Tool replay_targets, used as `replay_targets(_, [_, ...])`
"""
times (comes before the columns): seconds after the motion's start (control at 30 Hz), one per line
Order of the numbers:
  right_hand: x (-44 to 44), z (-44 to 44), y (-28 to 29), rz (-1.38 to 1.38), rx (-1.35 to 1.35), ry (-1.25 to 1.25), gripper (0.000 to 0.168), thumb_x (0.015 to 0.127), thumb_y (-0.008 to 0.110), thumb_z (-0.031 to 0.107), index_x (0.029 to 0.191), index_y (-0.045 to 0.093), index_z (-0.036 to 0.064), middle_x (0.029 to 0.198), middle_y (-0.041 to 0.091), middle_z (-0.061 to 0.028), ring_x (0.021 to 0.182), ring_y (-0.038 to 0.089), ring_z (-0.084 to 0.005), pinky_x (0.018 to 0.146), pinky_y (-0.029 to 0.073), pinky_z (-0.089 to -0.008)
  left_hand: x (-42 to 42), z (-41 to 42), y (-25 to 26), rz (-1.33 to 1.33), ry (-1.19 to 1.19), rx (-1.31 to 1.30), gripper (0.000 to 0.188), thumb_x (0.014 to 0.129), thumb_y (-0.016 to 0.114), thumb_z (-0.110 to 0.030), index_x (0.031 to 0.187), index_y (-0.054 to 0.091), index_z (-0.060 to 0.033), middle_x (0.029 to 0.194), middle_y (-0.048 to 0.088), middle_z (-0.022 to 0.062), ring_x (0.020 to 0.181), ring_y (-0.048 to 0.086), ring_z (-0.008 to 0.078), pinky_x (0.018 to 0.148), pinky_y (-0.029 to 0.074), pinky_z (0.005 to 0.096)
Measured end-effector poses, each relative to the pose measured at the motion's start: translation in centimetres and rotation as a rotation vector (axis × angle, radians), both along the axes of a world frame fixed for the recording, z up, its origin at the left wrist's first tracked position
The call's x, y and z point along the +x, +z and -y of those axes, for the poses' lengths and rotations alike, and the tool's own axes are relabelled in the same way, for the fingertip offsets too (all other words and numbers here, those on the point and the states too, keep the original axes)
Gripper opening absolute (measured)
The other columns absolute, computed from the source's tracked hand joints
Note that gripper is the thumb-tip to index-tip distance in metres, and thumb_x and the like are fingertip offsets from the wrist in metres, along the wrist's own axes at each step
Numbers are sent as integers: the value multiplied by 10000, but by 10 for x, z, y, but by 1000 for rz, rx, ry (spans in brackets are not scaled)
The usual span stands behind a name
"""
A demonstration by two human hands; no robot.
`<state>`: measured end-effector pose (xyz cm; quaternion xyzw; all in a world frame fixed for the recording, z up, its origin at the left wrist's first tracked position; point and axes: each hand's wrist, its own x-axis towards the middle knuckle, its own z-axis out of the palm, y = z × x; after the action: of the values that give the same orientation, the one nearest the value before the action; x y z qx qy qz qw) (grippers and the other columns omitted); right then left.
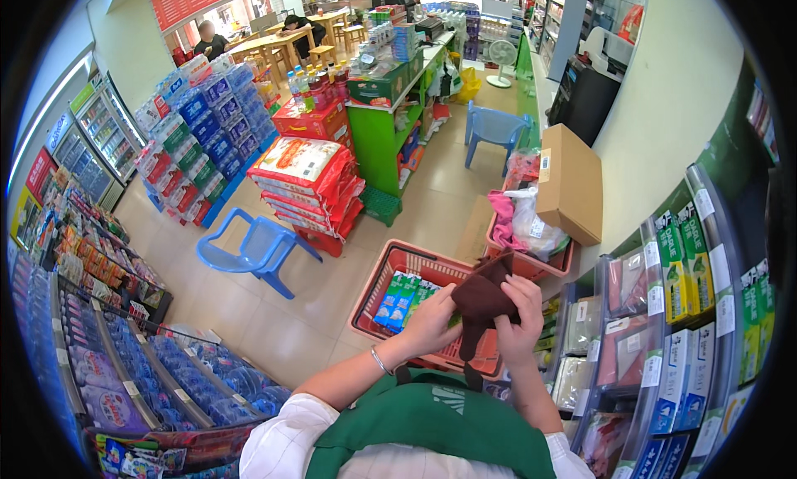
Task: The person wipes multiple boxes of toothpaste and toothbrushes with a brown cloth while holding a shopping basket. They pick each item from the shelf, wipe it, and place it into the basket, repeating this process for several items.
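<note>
Both of my hands hold a dark brown cloth in front of my green apron. My left hand grips its left edge, and a metal bangle circles that wrist. On the other side my right hand pinches the cloth between thumb and fingers. A narrow end of the fabric hangs down between the hands. Below them stands a red plastic shopping basket, partly hidden by my arms and the cloth. Several green and blue toothpaste boxes lie in it.
To the right, shelves hold toothpaste boxes and packaged cloths. A second basket with bagged items and a cardboard box stand ahead. A blue plastic chair, stacked rice sacks and bottle shelves are leftward. Two people sit at far tables.
</note>
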<state>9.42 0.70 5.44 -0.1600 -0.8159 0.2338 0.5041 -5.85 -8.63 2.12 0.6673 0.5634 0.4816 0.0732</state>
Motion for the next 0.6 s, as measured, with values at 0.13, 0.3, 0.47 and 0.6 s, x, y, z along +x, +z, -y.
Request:
replay_targets(0.13, [-8, 7, -19, -190, 26, -108, 278, 726, 567, -38, 1002, 565, -9, 996, 562, -144, 934, 547, -291, 887, 421, -365, 8, 4, -6, 136, -28, -72, 456, 738, 608, -45, 1163, 459, 26, 955, 498, 167, 892, 523, 352, 750, 445, 391])
replay_targets(0.3, [-12, -5, -39, -386, 22, -135, 225, 839, 542, 29, 1056, 504, -18, 958, 529, -116, 883, 526, -213, 811, 415, -304, 15, 11, 8, 221, -30, -144, 470, 780, 617, -63, 1213, 449, 7, 973, 504, 156, 912, 522, 314, 787, 428, 357])
replay_targets(0.47, [-9, -5, -42, -449, -308, -99, 331, 807, 630, 90, 1083, 478, -12, 1000, 513, -130, 914, 520, -305, 845, 416, -386, 16, 12, 20, 264, -17, -174, 479, 783, 616, -76, 1217, 437, 19, 975, 496, 157, 910, 517, 313, 793, 425, 358])
replay_targets(0.6, [-11, 5, -19, -171, 28, -77, 425, 793, 667, 127, 1143, 458, 7, 1110, 477, -132, 1048, 476, -238, 936, 360, -335, 10, 8, 12, 208, 23, -64, 480, 785, 641, -142, 1198, 437, -3, 934, 487, 157, 891, 530, 334, 741, 448, 374])
